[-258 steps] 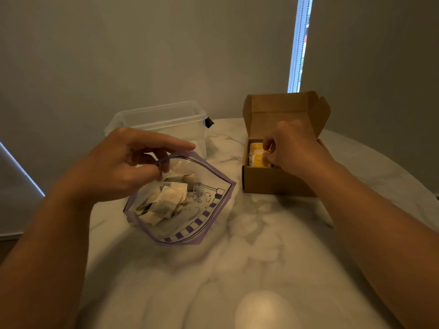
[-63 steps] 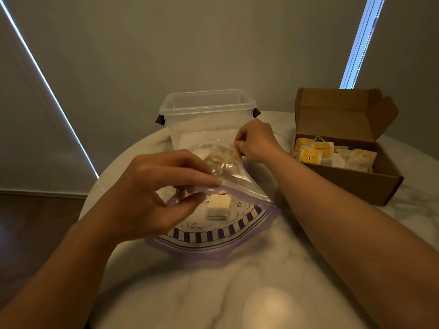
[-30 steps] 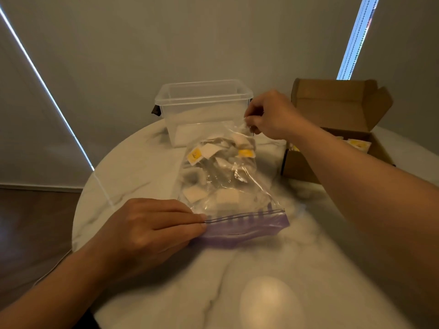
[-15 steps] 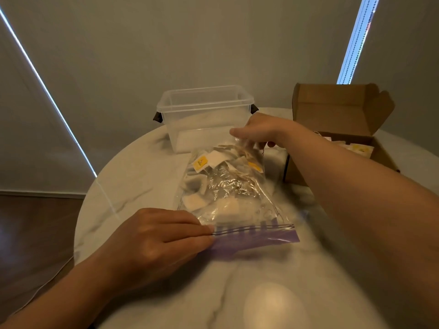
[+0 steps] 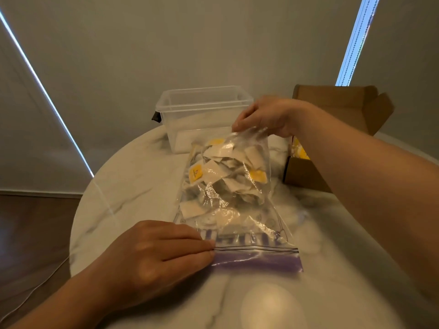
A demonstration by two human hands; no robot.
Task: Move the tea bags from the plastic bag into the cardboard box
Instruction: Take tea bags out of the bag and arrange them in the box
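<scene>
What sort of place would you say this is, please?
Probably a home, perhaps a dining corner: a round marble table, drawn blinds with daylight at their edges, and a wood floor.

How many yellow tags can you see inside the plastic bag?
3 yellow tags in the plastic bag: top tag, left tag, right tag. More may be hidden.

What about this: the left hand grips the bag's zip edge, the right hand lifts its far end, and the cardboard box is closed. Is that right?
No: the head view shows the cardboard box open, lid flap raised. The left hand grips the plastic bag by its zip edge, and the right hand lifts its far end.
</scene>
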